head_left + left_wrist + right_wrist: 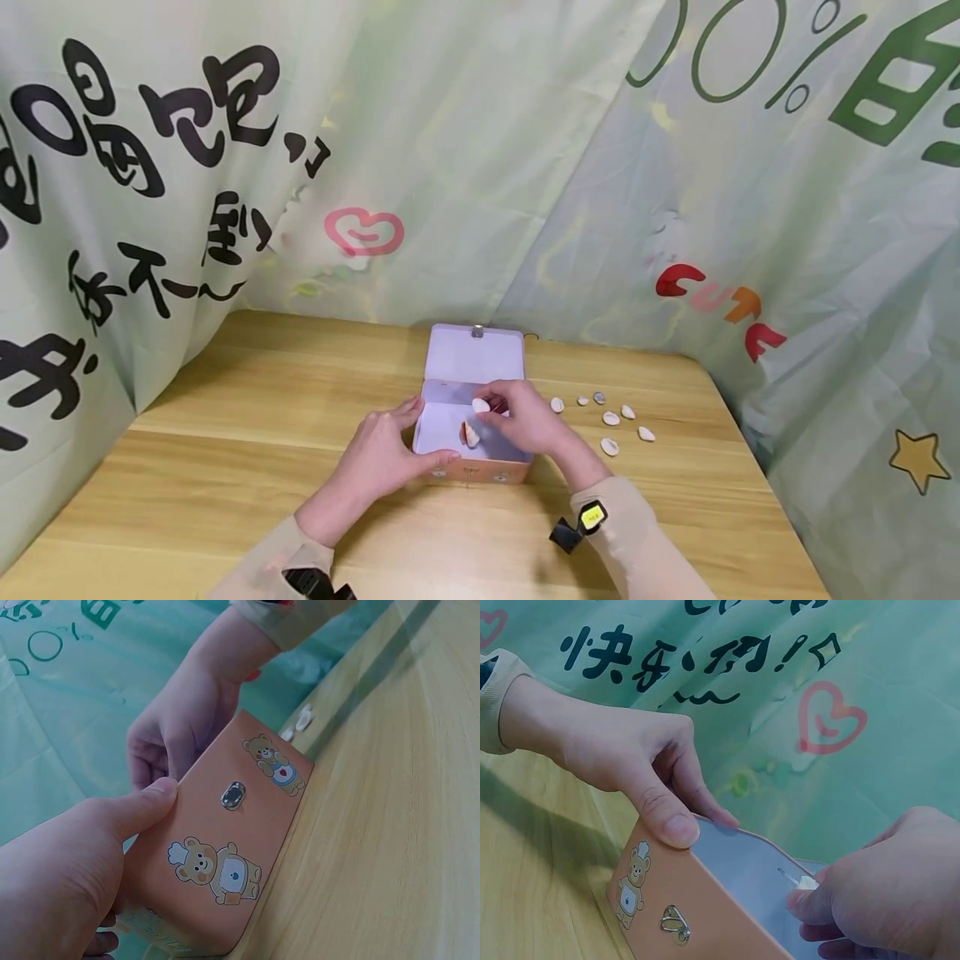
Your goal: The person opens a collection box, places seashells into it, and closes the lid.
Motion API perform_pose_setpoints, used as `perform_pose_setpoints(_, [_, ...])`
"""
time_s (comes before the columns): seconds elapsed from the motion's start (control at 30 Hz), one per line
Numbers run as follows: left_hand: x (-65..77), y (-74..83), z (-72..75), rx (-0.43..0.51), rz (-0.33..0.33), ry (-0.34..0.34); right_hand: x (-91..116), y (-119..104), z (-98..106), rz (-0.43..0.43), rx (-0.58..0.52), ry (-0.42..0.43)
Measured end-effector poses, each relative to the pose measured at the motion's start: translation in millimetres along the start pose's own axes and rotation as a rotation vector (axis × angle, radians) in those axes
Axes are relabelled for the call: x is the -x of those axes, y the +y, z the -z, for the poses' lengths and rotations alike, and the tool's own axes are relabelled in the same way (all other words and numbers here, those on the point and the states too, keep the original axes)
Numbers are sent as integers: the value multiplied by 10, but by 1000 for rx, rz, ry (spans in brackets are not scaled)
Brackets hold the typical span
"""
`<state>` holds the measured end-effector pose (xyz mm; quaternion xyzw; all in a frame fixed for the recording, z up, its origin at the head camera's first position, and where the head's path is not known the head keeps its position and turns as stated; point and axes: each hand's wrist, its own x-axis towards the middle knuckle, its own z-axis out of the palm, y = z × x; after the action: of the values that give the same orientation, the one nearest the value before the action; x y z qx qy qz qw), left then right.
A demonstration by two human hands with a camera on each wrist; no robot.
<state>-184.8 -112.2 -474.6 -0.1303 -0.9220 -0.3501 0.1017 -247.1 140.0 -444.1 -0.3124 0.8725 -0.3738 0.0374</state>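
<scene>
A small orange box [480,472] sat on the wooden desk [300,433] with its lid [476,354] open and leaning back. Inside, it was light purple. The person's left hand [378,454] held the box at its left front corner, with the thumb on the front edge and the other fingers spread apart from it, along the left side. The right hand [528,417] was over the box, and its fingers were close together, pinching a white shell [481,406]. Below, white and red-brown shell pieces [469,434] lay on the box's bottom; I could not tell how many. Seven loose shells [610,447] lay on the desk, to the right of the box. Two bears [217,870] and a metal clasp [234,796] were on the box's front. A pale green cloth [450,150] hung behind.
</scene>
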Motion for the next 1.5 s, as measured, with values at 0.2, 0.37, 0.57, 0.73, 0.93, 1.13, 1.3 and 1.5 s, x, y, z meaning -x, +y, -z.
perform_pose_setpoints(0.2, [0,8,-15,10,0,-4,20,10,-13,1,2,-2])
perform_pose_setpoints(0.37, [-14,14,-23,6,-10,-9,82,35,26,6,-21,30])
perform_pose_setpoints(0.57, [-28,19,5,30,10,-15,174,-9,181,-10,-80,72])
perform_pose_setpoints(0.73, [-17,-4,5,29,4,-11,269,-1,319,-2,-98,96])
perform_pose_setpoints(0.93, [0,10,28,37,13,-10,410,74,455,-24,-102,116])
perform_pose_setpoints(1.13, [0,7,35,33,30,-16,561,157,579,-45,-88,164])
perform_pose_setpoints(1.3, [0,-2,18,30,24,-16,707,274,665,-88,-73,213])
perform_pose_setpoints(1.5, [5,2,8,40,7,-10,892,464,736,-131,-60,253])
